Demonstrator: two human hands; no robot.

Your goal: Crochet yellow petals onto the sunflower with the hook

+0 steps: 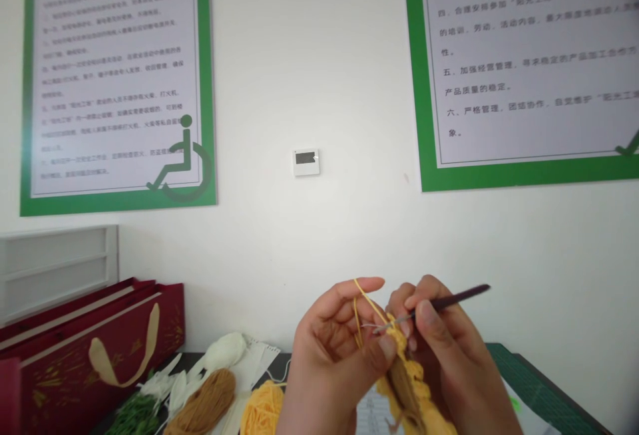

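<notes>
Left of the crochet [419, 388], left hand [322, 355] pinches its edge and strings yarn [368, 299], likely for tension; right of it, right hand [452, 345] clamps hook [462, 296], likely to steer.

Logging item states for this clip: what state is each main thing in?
Left hand: index finger extended
Yellow crochet piece: pinched in left hand
Crochet hook: held in right hand
Yellow yarn: wound
Brown yarn: wound
Green strands: heaped
Red bag: upright
Wall panel: screen dark
</notes>
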